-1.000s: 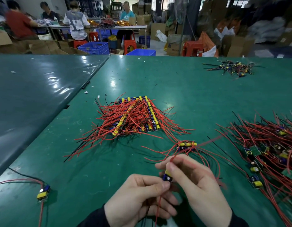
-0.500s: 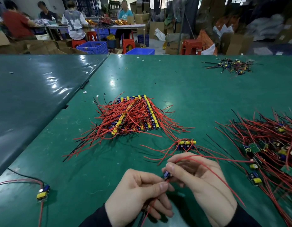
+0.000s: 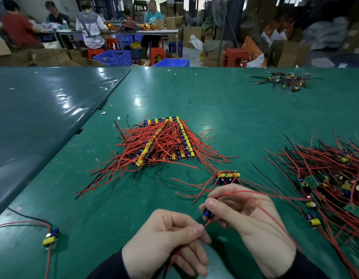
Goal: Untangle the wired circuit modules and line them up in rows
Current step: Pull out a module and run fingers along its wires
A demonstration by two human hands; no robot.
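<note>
Red leads run everywhere across the green worktop (image 3: 225, 109), and one of them is being drawn straight between two hands. The right hand (image 3: 253, 224) pinches a small blue-and-yellow circuit module (image 3: 207, 212) between thumb and fingertips, held up off the worktop, probably so its wires hang free of the others. The left hand (image 3: 164, 236) is curled with thumb and forefinger closed on a red wire (image 3: 206, 224) that comes off the module's near end, a grip that looks meant to pull the lead straight. Another red wire loops over the right hand's knuckles and trails off to the right toward the tangled pile (image 3: 331, 178), which suggests the module is not yet fully free of it. Beyond the hands, a short row of three or so modules (image 3: 227, 176) sits side by side with leads fanned toward the person; this looks like the row now being built, and the held module would likely go beside it. Farther back lies the finished stack of rows (image 3: 164, 141), modules edge to edge, wires splayed to both sides. One lone module (image 3: 50, 238) lies at the near left, well apart, and a small heap of dark wire scraps (image 3: 283, 79) sits at the far right.
</note>
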